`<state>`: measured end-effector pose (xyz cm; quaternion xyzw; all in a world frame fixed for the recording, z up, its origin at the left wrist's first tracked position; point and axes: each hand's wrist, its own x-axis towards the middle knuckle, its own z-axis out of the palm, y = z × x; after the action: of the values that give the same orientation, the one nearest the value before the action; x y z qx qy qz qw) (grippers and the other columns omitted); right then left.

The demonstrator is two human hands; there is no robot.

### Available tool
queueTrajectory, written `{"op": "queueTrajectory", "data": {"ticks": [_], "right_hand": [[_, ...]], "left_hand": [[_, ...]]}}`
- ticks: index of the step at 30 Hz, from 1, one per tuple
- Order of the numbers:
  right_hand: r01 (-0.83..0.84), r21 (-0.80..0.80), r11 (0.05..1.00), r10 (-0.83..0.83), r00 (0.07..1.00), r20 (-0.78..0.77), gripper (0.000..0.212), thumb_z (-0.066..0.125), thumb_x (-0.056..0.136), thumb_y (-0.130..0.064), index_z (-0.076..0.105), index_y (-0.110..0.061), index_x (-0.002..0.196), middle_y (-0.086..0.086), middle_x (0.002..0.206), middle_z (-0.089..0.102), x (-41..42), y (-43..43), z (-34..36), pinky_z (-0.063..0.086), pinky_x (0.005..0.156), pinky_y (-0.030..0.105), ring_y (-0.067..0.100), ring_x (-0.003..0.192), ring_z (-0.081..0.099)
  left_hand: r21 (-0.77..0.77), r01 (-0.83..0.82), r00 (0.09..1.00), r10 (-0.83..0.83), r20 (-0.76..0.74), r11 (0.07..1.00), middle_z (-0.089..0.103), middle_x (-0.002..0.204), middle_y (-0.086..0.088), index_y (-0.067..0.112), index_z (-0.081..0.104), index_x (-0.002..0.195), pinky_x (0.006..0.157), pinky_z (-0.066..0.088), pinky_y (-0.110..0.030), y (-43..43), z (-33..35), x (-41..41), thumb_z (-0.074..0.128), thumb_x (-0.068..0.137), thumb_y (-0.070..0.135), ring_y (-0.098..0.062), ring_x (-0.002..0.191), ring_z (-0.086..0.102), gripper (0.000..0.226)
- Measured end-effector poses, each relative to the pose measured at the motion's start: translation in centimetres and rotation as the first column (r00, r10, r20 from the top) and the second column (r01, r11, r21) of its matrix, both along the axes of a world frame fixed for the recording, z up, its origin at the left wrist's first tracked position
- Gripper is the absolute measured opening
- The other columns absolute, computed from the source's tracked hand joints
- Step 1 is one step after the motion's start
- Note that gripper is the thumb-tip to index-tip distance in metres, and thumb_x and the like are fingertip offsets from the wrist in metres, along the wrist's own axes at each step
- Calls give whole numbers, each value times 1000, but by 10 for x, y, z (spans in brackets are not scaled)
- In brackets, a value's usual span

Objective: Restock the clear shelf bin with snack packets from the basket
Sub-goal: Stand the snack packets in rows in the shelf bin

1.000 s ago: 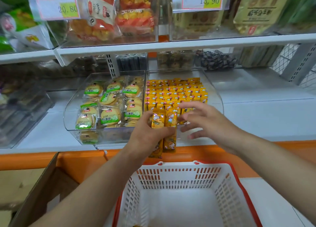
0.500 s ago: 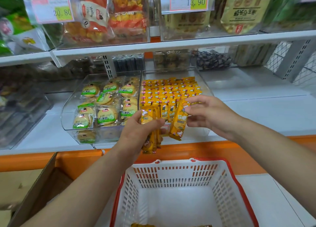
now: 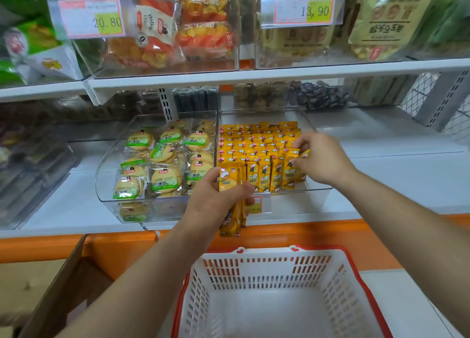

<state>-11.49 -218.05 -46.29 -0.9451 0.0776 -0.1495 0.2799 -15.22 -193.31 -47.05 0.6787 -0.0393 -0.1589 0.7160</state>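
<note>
Clear acrylic bin (image 3: 300,200) is packed with glossy yellow stick packets (image 3: 256,141) standing in rows. Right hand (image 3: 323,159) pinches one packet (image 3: 289,171) at the bin's front right corner, fingers curled round its top. Left hand (image 3: 216,202) grips a bunch (image 3: 229,182) of the same crinkly sticks just in front of the bin. White slotted plastic basket (image 3: 254,274), red rim, sits below the bin.

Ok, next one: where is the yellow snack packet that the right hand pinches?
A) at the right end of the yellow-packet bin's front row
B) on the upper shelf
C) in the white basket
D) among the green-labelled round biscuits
A: the right hand pinches the yellow snack packet at the right end of the front row in the clear bin, beside the other upright packets.
</note>
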Motion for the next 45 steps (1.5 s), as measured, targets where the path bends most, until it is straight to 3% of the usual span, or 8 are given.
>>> {"op": "queueTrajectory", "data": {"ticks": [2, 11, 18, 22, 29, 33, 37, 45], "right_hand": [[56, -41, 998, -58, 997, -42, 27, 77, 80, -8, 59, -23, 93, 5, 101, 67, 13, 1, -7, 49, 78, 28, 25, 97, 62], [115, 70, 991, -104, 984, -148, 25, 77, 81, -7, 62, -23, 94, 5, 93, 66, 40, -4, -41, 38, 73, 22, 22, 87, 59], [28, 31, 999, -21, 979, -203, 51, 72, 85, -15, 52, -14, 131, 8, 97, 67, 23, -2, -27, 41, 71, 28, 24, 87, 61], [-62, 54, 997, 67, 995, -78, 35, 73, 84, -19, 61, -19, 117, 2, 100, 67, -25, 5, 4, 51, 74, 32, 19, 84, 65], [-168, 702, 692, 353, 927, -125, 21, 64, 96, -21, 63, -27, 116, -1, 93, 75, -94, 34, 9, 57, 65, 28, 19, 81, 75], [-149, 736, 660, 327, 939, -103, 27, 66, 95, -30, 59, -28, 121, 4, 98, 73, -94, 43, 7, 58, 64, 29, 22, 79, 75], [-110, 722, 683, 307, 940, -147, 27, 71, 91, -25, 62, -18, 116, 4, 89, 76, -94, 39, 5, 61, 68, 32, 21, 76, 75], [-34, 900, 435, 256, 963, -87, 29, 65, 92, -7, 60, -16, 119, 20, 109, 72, -88, 23, 6, 60, 73, 36, 31, 84, 75]], "left_hand": [[37, 22, 999, -24, 37, 999, 79, 88, -8, 16, 61, 117, 73, 64, -43, 2, 0, 2, 81, 83, 19, -26, 84, 78, 39], [38, 59, 994, -63, 92, 998, 79, 87, -10, 36, 72, 87, 71, 64, -42, 8, -11, 9, 83, 83, 20, -28, 83, 77, 20], [19, 65, 995, -66, 78, 998, 78, 88, -11, 19, 65, 108, 66, 61, -37, -1, -9, 6, 80, 85, 18, -24, 79, 77, 28], [-30, 57, 998, -57, 5, 998, 77, 93, -16, 7, 59, 120, 69, 62, -41, -9, -7, 2, 80, 85, 14, -29, 86, 78, 41], [-58, 100, 995, -101, -22, 993, 78, 99, -15, 7, 70, 114, 68, 62, -40, -26, -15, -11, 78, 86, 16, -31, 91, 77, 30], [-3, 112, 994, -112, -2, 994, 79, 95, -11, 22, 77, 96, 79, 60, -47, -32, -18, -18, 81, 78, 27, -29, 91, 77, 20], [-23, 175, 984, -176, -37, 984, 79, 94, -12, 22, 76, 98, 66, 63, -40, -35, -19, -25, 76, 88, 19, -28, 87, 78, 10], [-123, 103, 987, -117, -110, 987, 79, 100, -14, 18, 69, 119, 60, 60, -35, -30, -7, -22, 74, 90, 14, -32, 81, 78, 30]]}}
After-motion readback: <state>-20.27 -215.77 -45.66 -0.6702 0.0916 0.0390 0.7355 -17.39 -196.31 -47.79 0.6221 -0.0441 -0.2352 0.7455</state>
